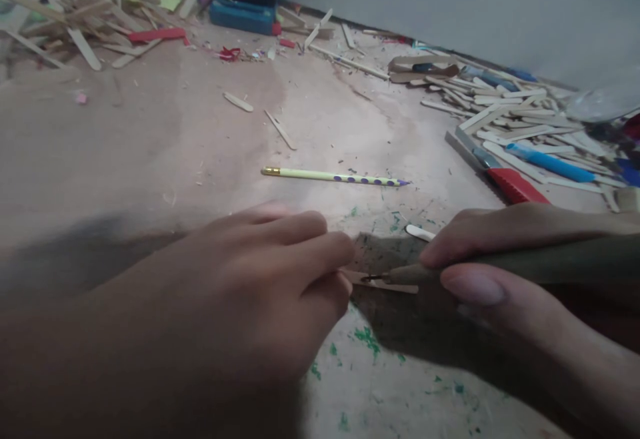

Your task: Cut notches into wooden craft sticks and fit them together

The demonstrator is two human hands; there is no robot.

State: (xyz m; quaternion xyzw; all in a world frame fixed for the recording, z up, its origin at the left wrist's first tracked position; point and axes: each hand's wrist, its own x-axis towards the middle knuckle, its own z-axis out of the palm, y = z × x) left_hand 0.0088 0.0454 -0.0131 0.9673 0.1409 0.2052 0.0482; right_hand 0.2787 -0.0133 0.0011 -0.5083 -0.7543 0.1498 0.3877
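Note:
My left hand point(280, 279) is closed, its thumb and fingers pinching one end of a flat wooden craft stick point(406, 288) close to the tabletop. In my right hand point(500, 272) is a thick olive-grey pen-like tool point(540, 259), held like a pencil. The tool's thin dark metal tip point(373, 278) meets the stick just right of my left fingertips; its exact shape is blurred. Behind my right fingertips another pale craft stick point(419, 231) shows in part. Beyond my hands lies a light-green pencil point(320, 175) with purple spots.
A red-handled cutter point(517, 185) and a blue pen-like item point(550, 162) lie by a heap of craft sticks point(520, 115) at right. More sticks point(85, 19) pile up at back left. A blue-based dark object point(245, 15) stands by the wall point(450, 5).

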